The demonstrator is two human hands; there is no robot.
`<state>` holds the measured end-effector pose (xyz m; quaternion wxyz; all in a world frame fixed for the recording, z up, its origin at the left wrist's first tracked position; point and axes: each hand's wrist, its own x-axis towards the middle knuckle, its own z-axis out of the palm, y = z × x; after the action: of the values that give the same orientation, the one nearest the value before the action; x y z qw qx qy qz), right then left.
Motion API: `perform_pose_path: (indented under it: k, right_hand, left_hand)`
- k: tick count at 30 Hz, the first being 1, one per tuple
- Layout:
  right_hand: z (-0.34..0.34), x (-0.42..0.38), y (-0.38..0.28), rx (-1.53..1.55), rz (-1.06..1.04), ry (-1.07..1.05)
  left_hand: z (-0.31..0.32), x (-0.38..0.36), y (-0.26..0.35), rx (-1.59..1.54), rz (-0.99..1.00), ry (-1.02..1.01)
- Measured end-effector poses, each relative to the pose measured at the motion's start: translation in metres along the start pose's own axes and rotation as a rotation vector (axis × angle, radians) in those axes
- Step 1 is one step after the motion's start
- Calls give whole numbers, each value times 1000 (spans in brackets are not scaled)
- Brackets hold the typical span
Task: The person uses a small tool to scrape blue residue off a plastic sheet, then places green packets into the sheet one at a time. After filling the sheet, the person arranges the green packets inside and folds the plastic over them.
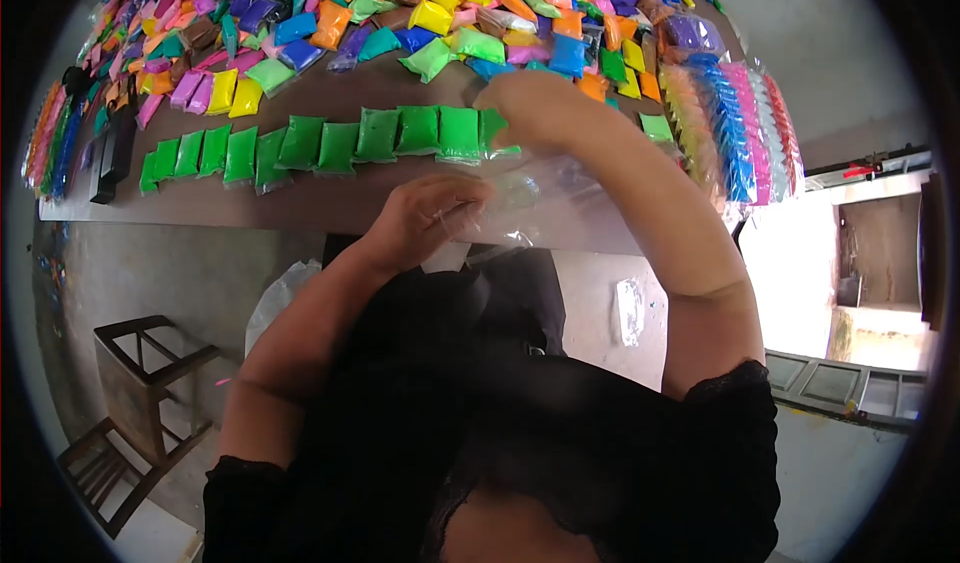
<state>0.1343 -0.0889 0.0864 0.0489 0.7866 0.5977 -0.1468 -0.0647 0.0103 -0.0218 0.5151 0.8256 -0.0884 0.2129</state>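
Observation:
My left hand [428, 215] pinches the near edge of a clear plastic bag [560, 198] that lies over the table's front edge. My right hand [535, 108] rests on the far end of that bag, touching the last green packet [492, 128] of a row of green packets [330, 145] laid side by side along the table [300, 203]. Its fingers are mostly hidden from this angle. The bag looks see-through and wrinkled.
A large heap of small coloured packets [420, 13] covers the far part of the table. Bundled strips of packets [735, 123] lie at the right and another stack [55, 133] at the left. A wooden chair [140, 403] stands on the floor at lower left.

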Motion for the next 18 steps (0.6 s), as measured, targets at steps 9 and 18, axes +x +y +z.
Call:
perform_pose_path:
  k: [9,18]
  right_hand:
    - [32,0,11,-119,-22,19]
    - [12,5,5,128,149,242]
  left_hand:
    - [-1,1,-5,-6,0,-46]
    - [-2,2,-2,25,-10,-67]
